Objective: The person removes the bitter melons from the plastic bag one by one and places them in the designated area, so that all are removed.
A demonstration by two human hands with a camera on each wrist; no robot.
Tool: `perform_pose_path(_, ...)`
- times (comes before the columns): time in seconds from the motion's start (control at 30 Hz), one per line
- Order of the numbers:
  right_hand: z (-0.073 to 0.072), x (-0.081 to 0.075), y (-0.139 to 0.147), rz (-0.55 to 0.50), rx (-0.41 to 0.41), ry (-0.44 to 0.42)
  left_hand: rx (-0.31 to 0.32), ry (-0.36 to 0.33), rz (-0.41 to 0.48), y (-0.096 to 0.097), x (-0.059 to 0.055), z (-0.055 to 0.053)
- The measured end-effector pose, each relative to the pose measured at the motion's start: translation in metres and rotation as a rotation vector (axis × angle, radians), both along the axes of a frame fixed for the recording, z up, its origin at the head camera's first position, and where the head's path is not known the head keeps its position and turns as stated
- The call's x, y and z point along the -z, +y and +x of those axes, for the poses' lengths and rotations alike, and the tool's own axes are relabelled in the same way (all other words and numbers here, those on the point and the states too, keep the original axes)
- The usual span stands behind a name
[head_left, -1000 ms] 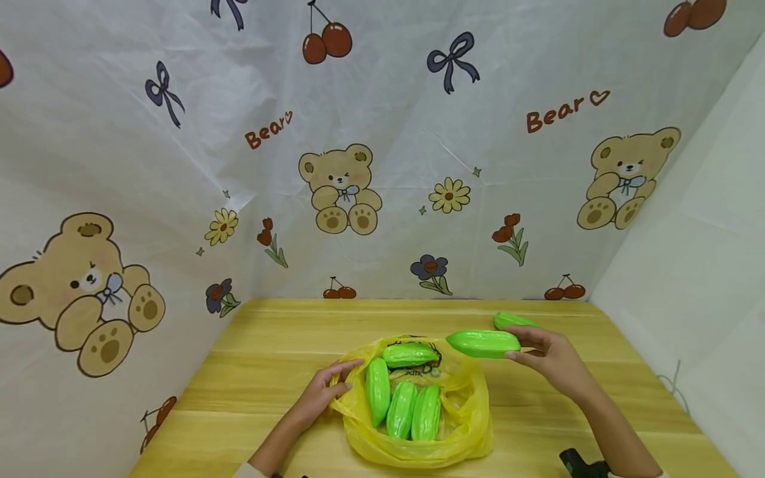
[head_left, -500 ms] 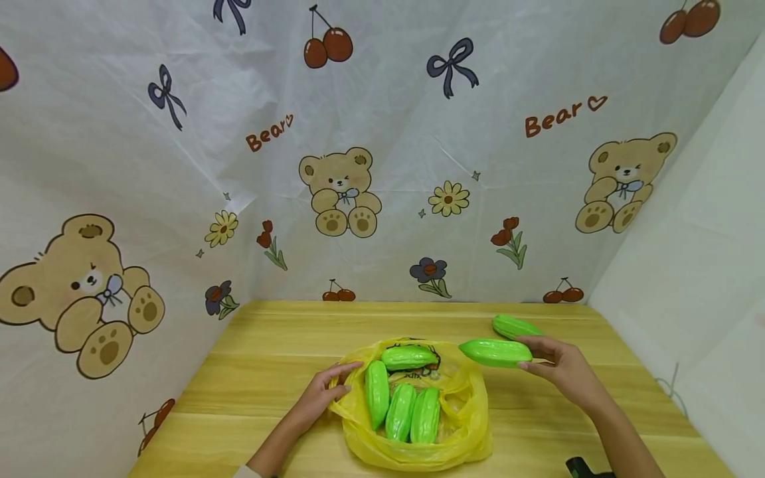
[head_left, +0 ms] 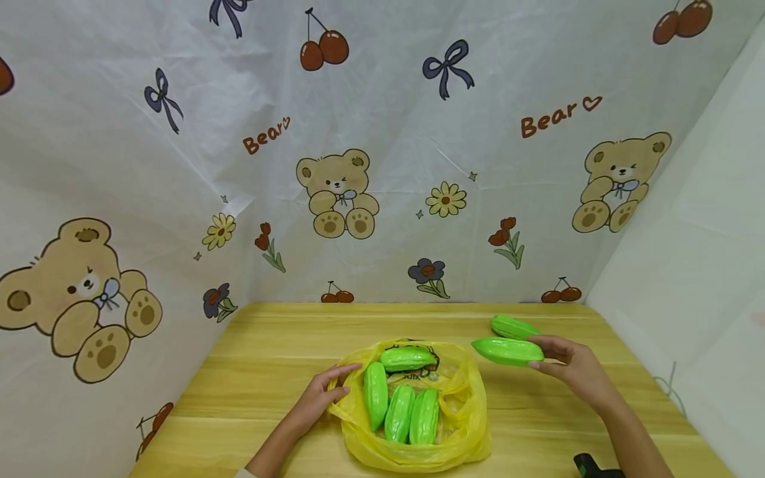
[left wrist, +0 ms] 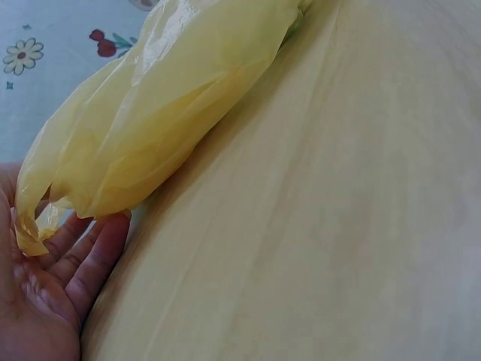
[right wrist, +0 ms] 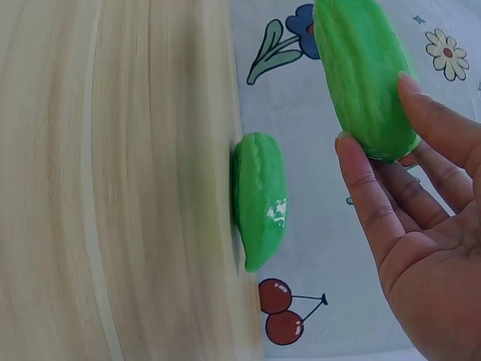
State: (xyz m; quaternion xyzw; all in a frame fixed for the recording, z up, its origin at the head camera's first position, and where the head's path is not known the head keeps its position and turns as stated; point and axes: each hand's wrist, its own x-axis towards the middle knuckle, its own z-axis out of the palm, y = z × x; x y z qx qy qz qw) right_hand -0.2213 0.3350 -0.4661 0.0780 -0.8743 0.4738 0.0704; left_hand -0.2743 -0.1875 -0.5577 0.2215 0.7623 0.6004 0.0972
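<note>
My right hand [head_left: 576,368] pinches the end of a glossy green ridged gourd [head_left: 508,352] between thumb and fingers, holding it above the table to the right of the bag. In the right wrist view this gourd [right wrist: 364,75] points away from the fingertips. A second gourd [head_left: 512,326] lies on the table behind it. A yellow plastic bag [head_left: 430,458] sits open-mouthed at the centre, with several similar gourds [head_left: 375,395] inside. My left hand [head_left: 319,398] rests at the bag's left rim, fingers relaxed; in the left wrist view a strip of yellow plastic [left wrist: 34,226] hangs over the palm.
The wooden table [head_left: 263,352] meets a white wall cloth [head_left: 382,265] printed with bears, flowers and cherries. A plain white wall [head_left: 699,265] closes the right side. A black object [head_left: 592,466] shows near the right forearm, and a thin cable [head_left: 672,385] lies at the right edge.
The right hand has drawn the gourd to the right and slightly down, away from the bag. The left hand and the bag stay about where they were.
</note>
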Motion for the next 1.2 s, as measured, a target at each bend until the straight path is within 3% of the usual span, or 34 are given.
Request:
perform_pose_path(0.53, -0.004, 0.013, 0.025, -0.008, 0.033, -0.004, -0.003, 0.002, 0.012, 0.0, 0.001, 0.0)
perform_pose_path(1.2, -0.013, 0.036, 0.052, -0.075, 0.078, -0.076, 0.019, -0.022, 0.034, -0.001, 0.001, -0.002)
